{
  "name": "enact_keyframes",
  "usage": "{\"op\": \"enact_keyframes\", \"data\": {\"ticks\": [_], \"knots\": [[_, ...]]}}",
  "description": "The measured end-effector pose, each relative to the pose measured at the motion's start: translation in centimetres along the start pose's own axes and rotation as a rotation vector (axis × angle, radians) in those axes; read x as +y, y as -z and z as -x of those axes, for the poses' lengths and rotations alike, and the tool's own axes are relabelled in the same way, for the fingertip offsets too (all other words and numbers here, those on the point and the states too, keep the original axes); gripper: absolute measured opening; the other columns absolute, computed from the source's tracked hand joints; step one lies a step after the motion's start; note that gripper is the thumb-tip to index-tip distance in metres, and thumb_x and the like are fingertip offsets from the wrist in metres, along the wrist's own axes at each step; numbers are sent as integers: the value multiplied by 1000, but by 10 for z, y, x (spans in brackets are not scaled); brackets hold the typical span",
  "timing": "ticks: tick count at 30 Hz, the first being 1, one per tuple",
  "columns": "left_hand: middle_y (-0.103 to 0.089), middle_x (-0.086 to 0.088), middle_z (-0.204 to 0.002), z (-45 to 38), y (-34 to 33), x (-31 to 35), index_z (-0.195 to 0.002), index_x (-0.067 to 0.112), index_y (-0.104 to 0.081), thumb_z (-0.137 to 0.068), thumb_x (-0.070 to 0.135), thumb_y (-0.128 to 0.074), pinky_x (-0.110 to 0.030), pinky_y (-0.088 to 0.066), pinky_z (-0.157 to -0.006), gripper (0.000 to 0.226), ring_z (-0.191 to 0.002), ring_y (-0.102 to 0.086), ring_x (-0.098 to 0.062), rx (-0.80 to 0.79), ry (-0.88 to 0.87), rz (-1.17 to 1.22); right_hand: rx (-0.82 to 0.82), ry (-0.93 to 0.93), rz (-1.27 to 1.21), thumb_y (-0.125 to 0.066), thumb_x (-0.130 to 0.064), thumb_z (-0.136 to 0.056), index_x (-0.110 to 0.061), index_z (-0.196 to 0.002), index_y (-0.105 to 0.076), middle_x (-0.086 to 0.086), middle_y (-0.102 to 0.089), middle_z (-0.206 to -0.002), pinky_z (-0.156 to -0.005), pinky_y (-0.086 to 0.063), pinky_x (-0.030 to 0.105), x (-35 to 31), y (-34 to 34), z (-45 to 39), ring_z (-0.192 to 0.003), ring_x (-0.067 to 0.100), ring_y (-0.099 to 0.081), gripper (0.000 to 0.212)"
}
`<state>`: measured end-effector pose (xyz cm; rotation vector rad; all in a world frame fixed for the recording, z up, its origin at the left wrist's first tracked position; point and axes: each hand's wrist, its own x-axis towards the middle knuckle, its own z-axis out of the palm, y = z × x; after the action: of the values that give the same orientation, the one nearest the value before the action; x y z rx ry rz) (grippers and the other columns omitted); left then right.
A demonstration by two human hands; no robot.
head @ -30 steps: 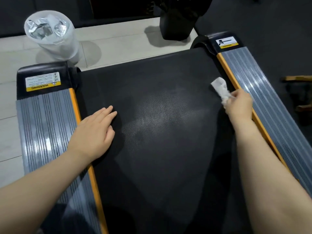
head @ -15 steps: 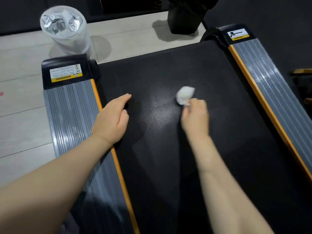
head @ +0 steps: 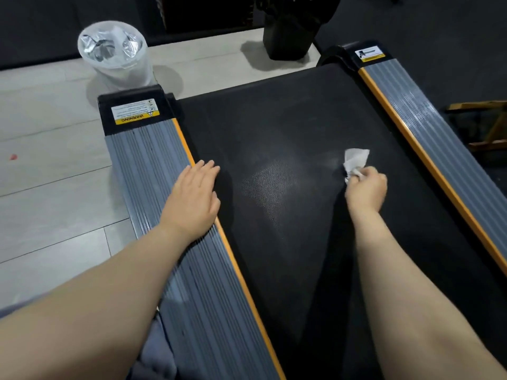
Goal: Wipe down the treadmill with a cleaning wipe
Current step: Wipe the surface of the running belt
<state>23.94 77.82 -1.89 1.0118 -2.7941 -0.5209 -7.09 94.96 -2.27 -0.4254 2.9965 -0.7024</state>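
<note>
Now the right hand (head: 366, 187) pinches a crumpled white wipe (head: 355, 160) against the treadmill belt (head: 274, 133), out at three o'clock and near the right side rail (head: 428, 138). The left hand (head: 193, 198) lies flat with straight fingers at nine o'clock, across the left side rail (head: 153, 171) and the belt's edge, bracing. To my eye the wipe wants spreading flatter, with firm overlapping strokes right into that orange edge strip (head: 395, 124).

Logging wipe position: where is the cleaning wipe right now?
Head view: cleaning wipe held in the right hand, on the black belt, near the right side rail.
</note>
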Motion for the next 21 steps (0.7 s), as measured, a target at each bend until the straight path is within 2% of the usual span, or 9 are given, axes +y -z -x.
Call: {"op": "enact_keyframes", "data": {"ticks": [2,4,8,10,12,15,18,20,21], "knots": [[-37,-12,-155,4,-1,1,-148,5,-38,-97,21,-40,-39,-12,-124,53,-147,-27,-26,10,-2,-6,-13,-24,27,-54,-13,-90,-1,-104,-63,25,-58,-109,-82,-40,39,-13,-3,29,-98,43,-56,21],[-37,-12,-155,4,-1,0,-147,5,-39,-96,26,-34,-39,-14,-123,56,-147,-27,-26,15,-9,7,-107,238,-44,-57,-12,-88,-2,-95,-64,22,-60,-99,-77,-39,40,-45,-19,84,-91,41,-57,14],[-35,-11,-156,2,-2,-2,-149,6,-37,-98,23,-36,-37,-11,-124,53,-148,-24,-24,2,-16,15,-493,804,-133,-63,-9,-82,-10,-94,-66,7,-60,-94,-75,-44,29,-74,-30,193,-85,25,-59,13],[-36,-10,-156,3,-1,0,-149,6,-37,-98,24,-37,-38,-11,-124,53,-148,-23,-23,-5,-24,-2,-650,923,-126,-64,-8,-84,-11,-99,-66,3,-58,-98,-76,-43,25,-72,-22,197,-87,20,-58,15],[-37,-8,-156,3,0,1,-149,7,-38,-98,29,-33,-40,-11,-124,55,-148,-24,-22,-33,-54,-25,-656,989,-72,-64,-6,-83,-10,-99,-66,5,-57,-98,-79,-45,28,-71,-17,167,-89,21,-57,16],[-38,-6,-155,4,3,0,-148,9,-39,-93,36,-25,-40,-12,-123,63,-148,-25,-20,-95,-158,-44,-353,748,20,-63,-7,-82,-7,-97,-66,12,-57,-98,-80,-47,39,-54,-20,94,-91,33,-58,16],[-38,-3,-156,4,5,-1,-150,12,-39,-93,37,-25,-42,-13,-123,63,-148,-25,-19,-144,-220,-62,-13,133,64,-52,-12,-93,-4,-107,-62,19,-54,-111,-78,-42,36,-16,-7,43,-93,38,-57,19],[-36,-1,-157,3,5,-1,-151,15,-36,-93,37,-26,-41,-11,-123,64,-149,-23,-18,-164,-229,-80,63,-132,49,-48,-16,-97,-4,-112,-60,17,-52,-116,-78,-40,33,-17,-9,44,-95,36,-58,22],[-35,0,-157,3,5,-1,-152,16,-35,-92,38,-27,-41,-10,-123,64,-149,-23,-18,-170,-225,-87,57,-113,45,-50,-17,-96,-4,-110,-60,17,-53,-114,-79,-41,35,-29,-14,55,-94,36,-58,21]]}}
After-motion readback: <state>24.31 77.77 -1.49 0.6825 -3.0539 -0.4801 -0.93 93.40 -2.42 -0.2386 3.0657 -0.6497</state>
